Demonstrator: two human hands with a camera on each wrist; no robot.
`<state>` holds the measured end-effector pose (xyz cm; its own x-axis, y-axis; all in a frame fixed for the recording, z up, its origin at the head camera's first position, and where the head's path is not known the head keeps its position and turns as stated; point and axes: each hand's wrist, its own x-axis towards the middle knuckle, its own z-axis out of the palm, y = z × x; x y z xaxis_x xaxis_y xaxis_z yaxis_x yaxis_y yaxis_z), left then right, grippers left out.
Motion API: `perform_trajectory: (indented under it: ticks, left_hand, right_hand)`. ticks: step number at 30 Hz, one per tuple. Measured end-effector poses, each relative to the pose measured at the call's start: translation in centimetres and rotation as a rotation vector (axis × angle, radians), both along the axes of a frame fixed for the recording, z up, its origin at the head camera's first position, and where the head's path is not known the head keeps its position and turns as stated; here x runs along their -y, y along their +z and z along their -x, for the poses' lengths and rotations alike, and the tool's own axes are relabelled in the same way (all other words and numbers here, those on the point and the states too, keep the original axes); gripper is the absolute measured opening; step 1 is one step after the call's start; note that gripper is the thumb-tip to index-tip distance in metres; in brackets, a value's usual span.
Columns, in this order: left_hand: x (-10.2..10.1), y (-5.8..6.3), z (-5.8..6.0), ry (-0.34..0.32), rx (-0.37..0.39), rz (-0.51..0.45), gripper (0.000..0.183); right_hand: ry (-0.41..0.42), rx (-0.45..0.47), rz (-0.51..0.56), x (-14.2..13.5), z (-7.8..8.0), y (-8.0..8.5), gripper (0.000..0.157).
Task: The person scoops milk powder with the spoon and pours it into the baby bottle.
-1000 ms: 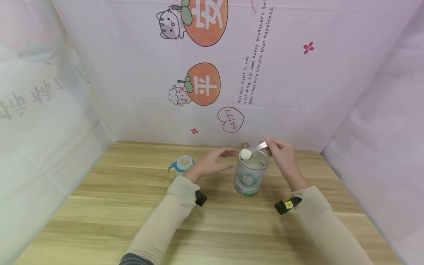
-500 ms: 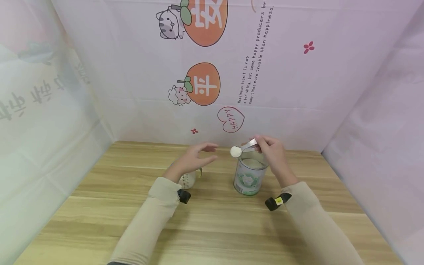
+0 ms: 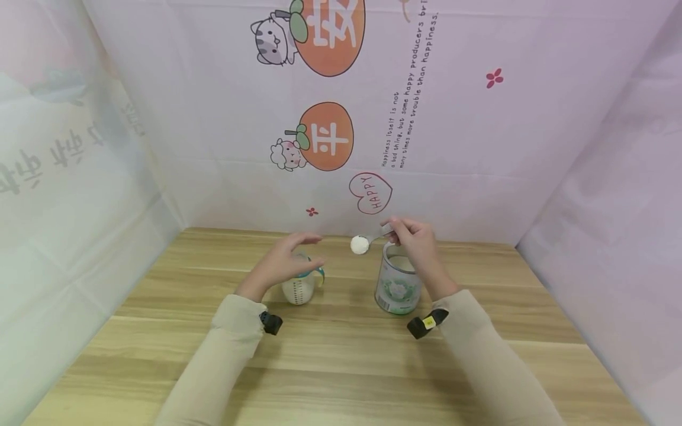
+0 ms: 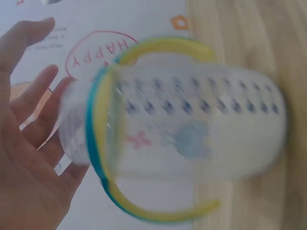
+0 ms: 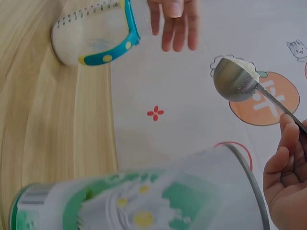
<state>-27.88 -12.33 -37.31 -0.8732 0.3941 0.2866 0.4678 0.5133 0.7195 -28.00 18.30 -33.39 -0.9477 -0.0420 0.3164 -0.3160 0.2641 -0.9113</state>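
My right hand (image 3: pixel 418 248) pinches the handle of a metal measuring spoon (image 5: pixel 235 84), its round bowl heaped with white powder (image 3: pixel 359 245). The spoon is in the air between the can and the bottle. Below the right hand stands an open can (image 3: pixel 396 290) with a green and white label, partly covered by that hand. On the left is a baby bottle (image 4: pixel 192 139) with blue and yellow handles, measure marks and whitish contents. My left hand (image 3: pixel 282 260), fingers spread and thumb apart, is beside the bottle's neck and hides its top in the head view.
A wooden table (image 3: pixel 341 367) carries the can and bottle, which stand apart from each other. A white printed cloth (image 3: pixel 442 195) rises behind the table, with more cloth along both sides.
The right hand has carried the loaded spoon from over the can leftward. The left hand has moved left from near the can to the bottle. Can and bottle have stayed in place.
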Motion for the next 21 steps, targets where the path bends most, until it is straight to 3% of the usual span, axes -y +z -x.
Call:
perform_trajectory:
  ticks: [10, 21]
  left_hand:
    - [2.8, -2.5, -0.5, 0.071, 0.061, -0.015, 0.079]
    - [3.3, -4.7, -0.8, 0.081, 0.159, -0.075, 0.084]
  right_hand:
    - [0.039, -0.009, 0.025, 2.4, -0.2, -0.1, 0.04]
    - [0.071, -0.056, 0.026, 4.8, 0.2, -1.4, 0.034]
